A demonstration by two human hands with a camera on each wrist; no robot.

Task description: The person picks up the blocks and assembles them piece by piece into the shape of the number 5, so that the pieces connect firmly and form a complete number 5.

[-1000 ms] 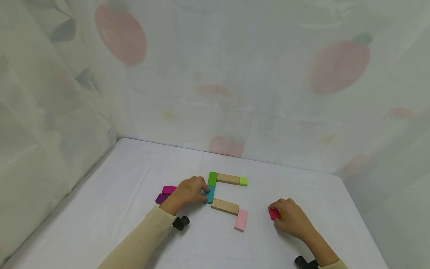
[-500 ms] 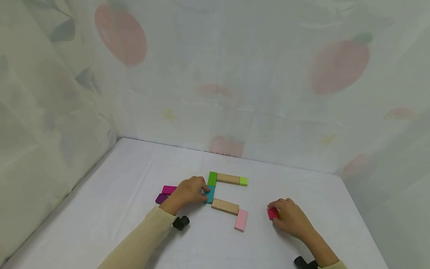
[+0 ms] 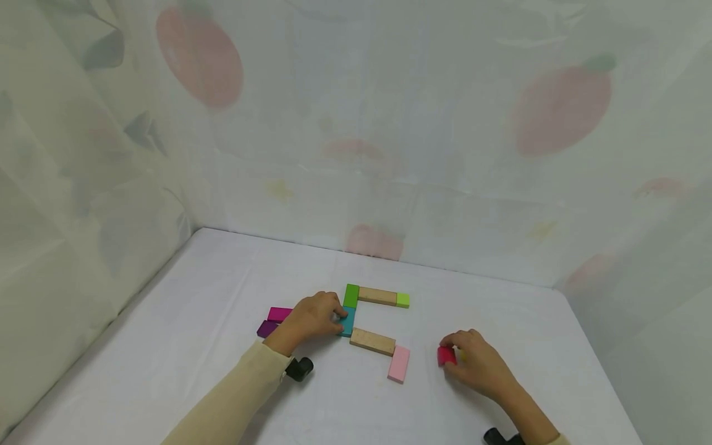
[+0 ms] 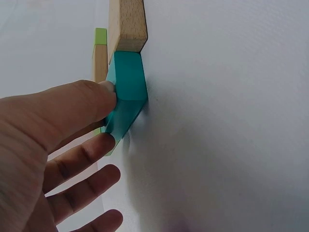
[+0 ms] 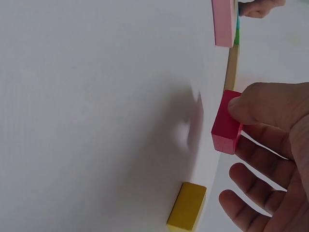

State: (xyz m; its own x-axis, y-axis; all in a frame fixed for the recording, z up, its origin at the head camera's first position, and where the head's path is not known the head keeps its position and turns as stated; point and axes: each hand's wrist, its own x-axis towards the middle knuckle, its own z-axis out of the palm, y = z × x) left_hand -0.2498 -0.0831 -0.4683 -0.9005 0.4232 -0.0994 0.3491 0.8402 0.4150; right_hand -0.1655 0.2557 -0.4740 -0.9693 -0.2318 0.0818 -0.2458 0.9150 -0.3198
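Observation:
My left hand (image 3: 311, 318) pinches a teal block (image 3: 348, 320) between thumb and fingers, while its other fingers spread loosely in the left wrist view. The teal block stands in line with a green block (image 3: 351, 295) behind it and meets a plain wooden block (image 4: 131, 24). On the right, my right hand (image 3: 478, 363) holds a red block (image 5: 226, 121) between thumb and fingers. A shadow separate from the red block shows it raised above the tabletop. Below it in the right wrist view lies a yellow block (image 5: 187, 207), mostly hidden by the hand in the head view.
A second wooden block (image 3: 378, 296) runs from the green block to a lime block (image 3: 403, 300). A pink block (image 3: 398, 364) touches the nearer wooden block's right end. Magenta (image 3: 280, 314) and purple (image 3: 267, 329) blocks lie left, partly behind the left wrist. White cloth (image 3: 267, 395) covers the table.
My right hand has shifted slightly left with the red block, away from the yellow block. The left hand and the arranged blocks have stayed in place.

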